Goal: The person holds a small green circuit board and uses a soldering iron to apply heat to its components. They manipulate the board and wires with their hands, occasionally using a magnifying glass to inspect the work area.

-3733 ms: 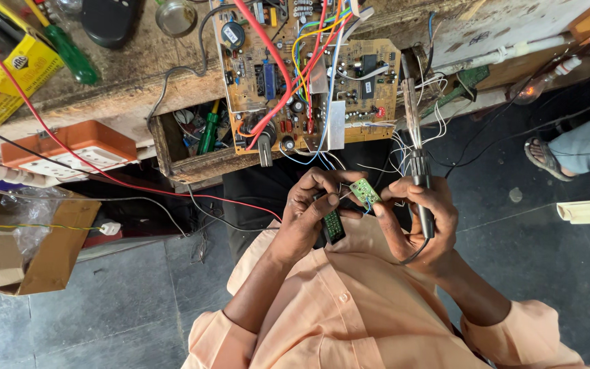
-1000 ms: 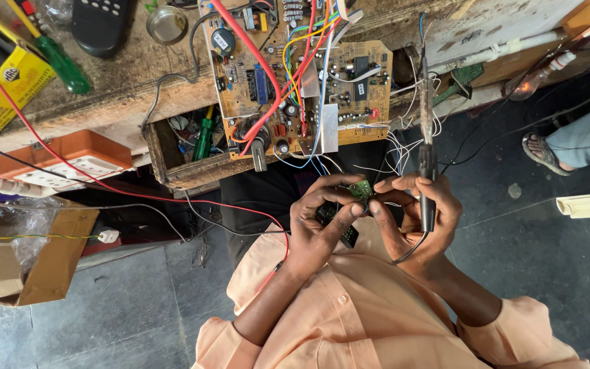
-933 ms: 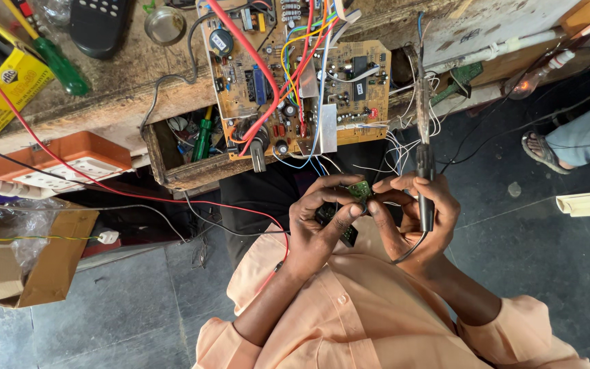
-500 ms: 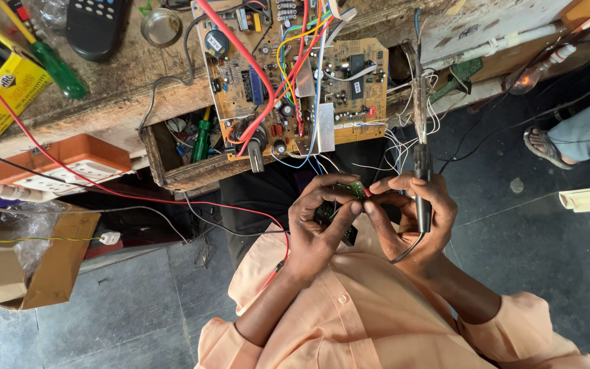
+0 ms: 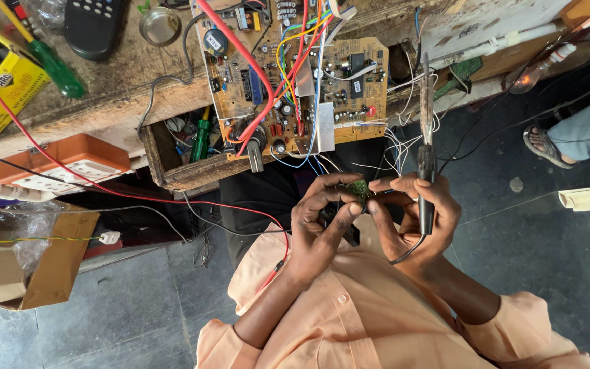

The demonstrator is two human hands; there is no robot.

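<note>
One small green circuit board (image 5: 358,188) is pinched between the left hand (image 5: 319,225) and right hand (image 5: 411,219), fingertips clamped on it, above the lap. The right hand also grips one soldering iron (image 5: 425,157), tip up. Two large circuit boards (image 5: 295,75) lie wired on the worn wooden workbench (image 5: 124,89), beside one remote control (image 5: 93,27) and one green screwdriver (image 5: 52,61). Floor: dark stone tile (image 5: 534,246).

Around the large circuit board (image 5: 295,75): two green-handled screwdrivers (image 5: 52,61) (image 5: 201,140), one remote control (image 5: 93,26), one soldering iron (image 5: 426,164), perhaps one small green board (image 5: 358,189).
</note>
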